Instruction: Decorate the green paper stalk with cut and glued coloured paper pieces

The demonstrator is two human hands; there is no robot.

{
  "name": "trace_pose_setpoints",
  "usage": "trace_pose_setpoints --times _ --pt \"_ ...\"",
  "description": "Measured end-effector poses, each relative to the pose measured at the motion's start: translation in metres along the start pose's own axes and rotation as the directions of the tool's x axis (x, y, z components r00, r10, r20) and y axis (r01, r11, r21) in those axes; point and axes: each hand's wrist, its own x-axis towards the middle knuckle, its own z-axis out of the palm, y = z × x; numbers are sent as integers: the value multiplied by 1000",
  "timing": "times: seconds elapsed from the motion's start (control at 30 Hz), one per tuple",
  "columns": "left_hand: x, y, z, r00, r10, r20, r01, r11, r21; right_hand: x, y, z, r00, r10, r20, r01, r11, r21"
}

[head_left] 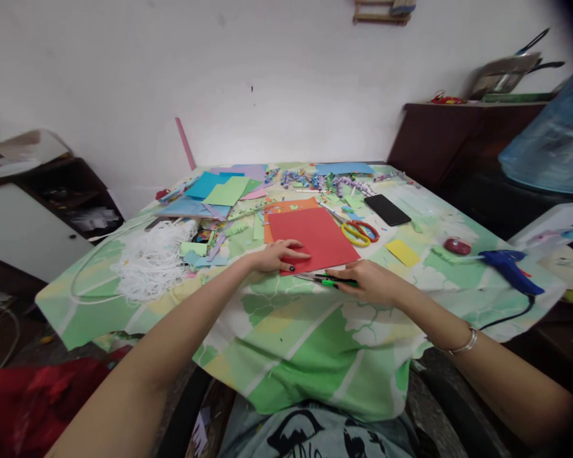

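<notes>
My left hand point(282, 256) lies flat on a red sheet of paper point(310, 234), near its left front corner, with fingers stretched out. At the sheet's front edge, my right hand point(370, 282) is closed around scissors with black-and-green handles point(328, 280). Their thin metal tips point left along the paper's edge, toward my left fingers. Most of the handle is hidden under my right fingers. An orange sheet point(293, 205) sticks out from beneath the red one. Right behind the red sheet lies another pair of scissors with yellow and red handles point(361, 233).
Coloured papers point(226, 191) and a heap of white string point(153, 261) lie at left. Curled paper strips point(310, 180) line the back. To the right are a phone point(386, 210), a yellow paper point(402, 252) and a blue glue gun point(510, 268) with its cord.
</notes>
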Motion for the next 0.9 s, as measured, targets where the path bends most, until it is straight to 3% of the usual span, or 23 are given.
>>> trace_pose_setpoints --times 0.47,0.9 --pt "-2 2 -1 999 37 -24 -37 999 -16 0 -12 1 998 41 52 -36 995 -94" --pt "-3 8 -4 1000 16 -9 -16 1000 -21 2 -17 5 998 60 26 -56 991 -121"
